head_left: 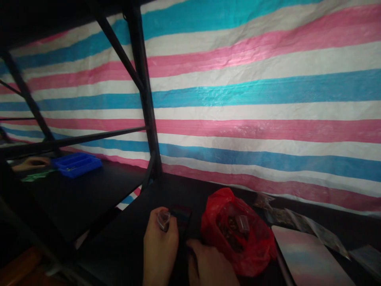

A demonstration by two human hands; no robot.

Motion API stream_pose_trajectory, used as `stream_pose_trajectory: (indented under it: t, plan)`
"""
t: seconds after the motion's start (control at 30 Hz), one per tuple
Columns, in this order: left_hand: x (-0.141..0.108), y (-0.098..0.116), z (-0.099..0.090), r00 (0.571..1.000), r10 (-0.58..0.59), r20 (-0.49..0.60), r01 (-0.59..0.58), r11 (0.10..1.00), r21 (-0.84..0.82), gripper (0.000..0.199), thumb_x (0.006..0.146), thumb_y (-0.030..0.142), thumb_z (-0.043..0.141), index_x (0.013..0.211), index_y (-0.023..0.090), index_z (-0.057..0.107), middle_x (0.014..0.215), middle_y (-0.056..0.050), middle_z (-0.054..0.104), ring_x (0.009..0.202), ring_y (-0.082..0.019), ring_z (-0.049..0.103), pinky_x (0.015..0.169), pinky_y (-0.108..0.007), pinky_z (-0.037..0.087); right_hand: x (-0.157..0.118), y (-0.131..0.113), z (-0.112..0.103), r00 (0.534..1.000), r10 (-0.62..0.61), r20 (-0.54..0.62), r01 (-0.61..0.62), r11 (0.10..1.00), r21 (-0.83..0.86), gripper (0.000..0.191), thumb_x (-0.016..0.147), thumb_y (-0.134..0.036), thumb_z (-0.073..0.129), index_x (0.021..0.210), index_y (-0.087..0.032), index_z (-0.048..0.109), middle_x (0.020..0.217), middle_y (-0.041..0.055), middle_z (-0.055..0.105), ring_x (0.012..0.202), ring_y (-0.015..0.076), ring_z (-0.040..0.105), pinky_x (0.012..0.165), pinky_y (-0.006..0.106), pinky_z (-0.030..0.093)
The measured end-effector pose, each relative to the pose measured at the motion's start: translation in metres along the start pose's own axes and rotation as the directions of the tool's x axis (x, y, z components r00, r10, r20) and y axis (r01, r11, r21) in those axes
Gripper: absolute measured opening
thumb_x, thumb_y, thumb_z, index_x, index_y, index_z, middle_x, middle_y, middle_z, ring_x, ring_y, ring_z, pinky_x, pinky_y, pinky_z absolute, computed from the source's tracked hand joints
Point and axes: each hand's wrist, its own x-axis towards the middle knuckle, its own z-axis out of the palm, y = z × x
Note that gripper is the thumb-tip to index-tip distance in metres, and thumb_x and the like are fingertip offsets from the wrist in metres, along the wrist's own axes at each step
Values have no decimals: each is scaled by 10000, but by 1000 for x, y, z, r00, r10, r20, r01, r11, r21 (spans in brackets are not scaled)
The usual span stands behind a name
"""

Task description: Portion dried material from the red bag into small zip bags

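Observation:
My left hand (160, 242) is closed around a small clear plastic packet (163, 220), whose top shows between thumb and fingers. Behind it on the black table lies a dark, glossy flat thing (183, 214); its kind is hard to make out. Low in the picture, my right hand (210, 262) has its fingers curled inward over the table, and anything between them is hidden in shadow. Right beside that hand stands an open red plastic bag (218, 204). Inside it are many small brownish pieces and a clear packet (243, 223).
A shiny flat panel (309, 254) lies right of the bag, with clear packets (318, 230) behind it. Black frame posts (145, 95) rise at the left. Beyond them are a blue divided tray (77, 163) and another person's hand (34, 163). Striped sheeting (253, 107) hangs behind.

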Motion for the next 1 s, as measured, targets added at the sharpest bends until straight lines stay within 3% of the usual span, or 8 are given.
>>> stream_pose_trajectory:
  t: [0.07,0.17,0.27,0.47,0.6,0.73,0.87,1.0]
  plan:
    - [9,-9,-10,999,-1,36,0,1000,18,281,731,446,597,932,250,606,848,-38,694,839,-301,703,778,-420,523,13,-6,5,997,54,48,-58,993,99,462,968,-103,458,1308,-181,760,1153,203,809,1092,386,782,910,499,604]
    - [17,-19,-16,995,-7,96,6,1000,10,298,712,450,593,917,237,630,885,-63,733,907,-312,733,822,-423,544,30,-4,4,997,68,37,-75,968,238,468,966,-80,450,1338,-92,733,1287,230,764,1247,322,723,1041,423,546]
    - [22,-22,-19,990,-14,140,18,1000,-23,311,696,467,567,879,225,635,906,-91,759,920,-308,752,840,-416,568,39,1,5,997,57,45,-68,950,306,462,975,-95,444,1329,-108,742,1293,174,778,1247,250,723,1054,331,527]
    - [26,-19,-22,987,-61,148,67,997,-36,311,679,467,579,856,221,647,885,-113,777,920,-331,768,863,-449,586,40,5,12,992,114,52,-125,911,394,448,984,-124,436,1312,-75,738,1314,190,748,1261,264,703,1073,354,506]
    - [26,-19,-22,984,-87,156,93,995,-30,303,664,461,580,843,228,650,861,-113,779,924,-349,768,879,-476,582,43,9,16,983,131,129,-177,863,474,453,980,-197,474,1349,-101,719,990,118,790,925,231,772,814,309,570]
    - [27,-19,-23,981,-111,158,117,993,-29,313,643,463,584,828,224,665,890,-123,785,953,-345,766,914,-465,577,50,12,20,952,158,262,-280,795,538,493,975,-259,505,1399,-69,670,581,-31,587,455,132,551,505,234,448]
    - [30,-23,-24,981,-124,150,129,991,-27,340,630,489,584,829,228,669,839,-105,774,911,-345,759,875,-461,576,53,11,14,915,166,367,-360,746,561,528,983,-158,418,1465,-55,608,477,-108,423,326,79,307,391,188,310]
    - [34,-29,-24,985,-121,125,125,992,-30,359,611,511,576,827,234,650,817,-100,762,883,-341,754,852,-453,569,50,10,5,903,192,385,-392,737,551,555,983,-101,366,1497,-49,571,470,-97,452,304,87,315,336,188,251]
